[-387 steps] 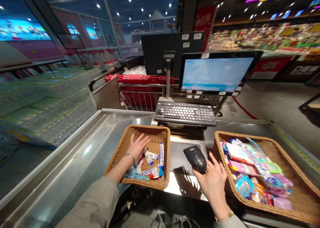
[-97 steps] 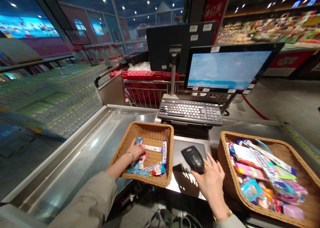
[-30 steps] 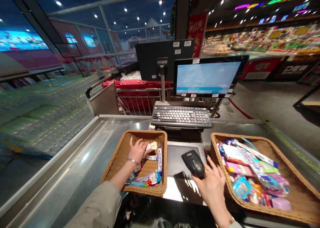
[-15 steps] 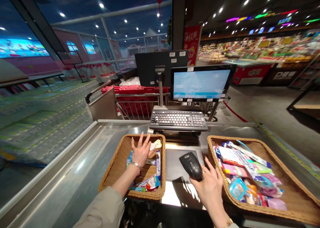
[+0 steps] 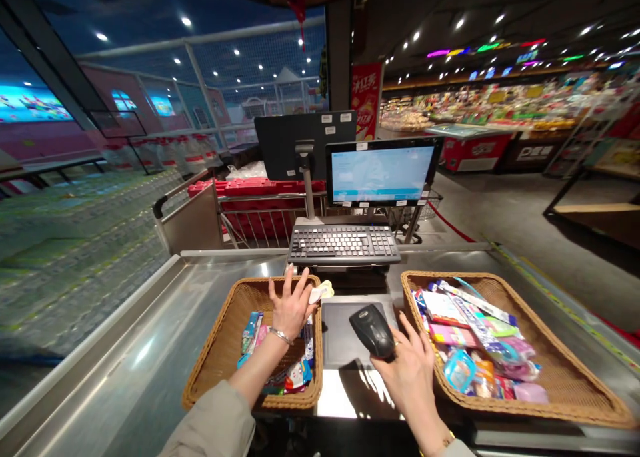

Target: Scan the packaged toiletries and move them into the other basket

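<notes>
My left hand [image 5: 291, 311] is over the right rim of the left wicker basket [image 5: 213, 333]. Its fingers are partly spread, and a small pale yellow-and-white item [image 5: 326, 289] is pinched at the thumb side; its exact kind is unclear. Under the hand, the basket holds colourful packets [image 5: 300, 375]. My right hand [image 5: 409, 360] is closed around the rear of a black handheld barcode scanner [image 5: 373, 330], whose head tilts up and left over a grey panel [image 5: 334, 333] in the counter. The right wicker basket [image 5: 585, 370] beside this hand holds several boxes and packets [image 5: 483, 333].
A keyboard [image 5: 345, 243] stands beyond the grey panel, with a lit monitor [image 5: 381, 173] and another screen's back [image 5: 280, 147] above it. The steel counter [image 5: 145, 337] has a raised edge on the left. Red crates and a metal cart [image 5: 260, 210] are behind.
My left hand and the small yellow-and-white item have moved rightward relative to the basket, so the item now extends past its rim. The view has shifted slightly; the scanner stays in my right hand.
</notes>
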Tool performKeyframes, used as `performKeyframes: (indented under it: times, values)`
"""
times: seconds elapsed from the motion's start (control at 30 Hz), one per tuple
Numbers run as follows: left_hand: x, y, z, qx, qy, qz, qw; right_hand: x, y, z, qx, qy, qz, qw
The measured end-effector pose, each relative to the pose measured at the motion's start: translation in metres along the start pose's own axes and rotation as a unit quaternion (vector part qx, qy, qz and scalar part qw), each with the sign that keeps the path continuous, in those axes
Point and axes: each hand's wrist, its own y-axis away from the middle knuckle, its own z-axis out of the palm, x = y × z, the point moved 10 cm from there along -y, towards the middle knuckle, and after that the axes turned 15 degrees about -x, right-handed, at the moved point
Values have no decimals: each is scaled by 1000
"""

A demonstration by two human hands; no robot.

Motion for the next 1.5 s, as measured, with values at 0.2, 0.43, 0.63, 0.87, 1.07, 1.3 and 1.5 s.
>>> performKeyframes:
  times: [0.2, 0.43, 0.63, 0.87, 1.07, 1.3, 1.5]
  values:
    - [16, -7, 1, 6, -9, 14, 1000, 0, -2, -4, 6, -2, -2, 1000]
    - [31, -12, 0, 13, -22, 31, 999, 5, -4, 1, -5, -5, -26, 1000]
    - [37, -16, 2, 14, -15, 45, 999, 1, -1, -11, 7, -10, 0, 1000]
    - [42, -19, 4, 8, 6, 55, 998, 2, 1, -14, 5, -11, -8, 1000]
    - [48, -22, 3, 7, 8, 59, 998, 10, 4, -12, 8, 3, -5, 1000]
    - [56, -26, 4, 12, 11, 70, 997, 14, 7, -16, 16, 16, 2, 1000]
    - [67, -33, 3, 20, 9, 83, 996, 24, 11, -25, 36, 26, 31, 999]
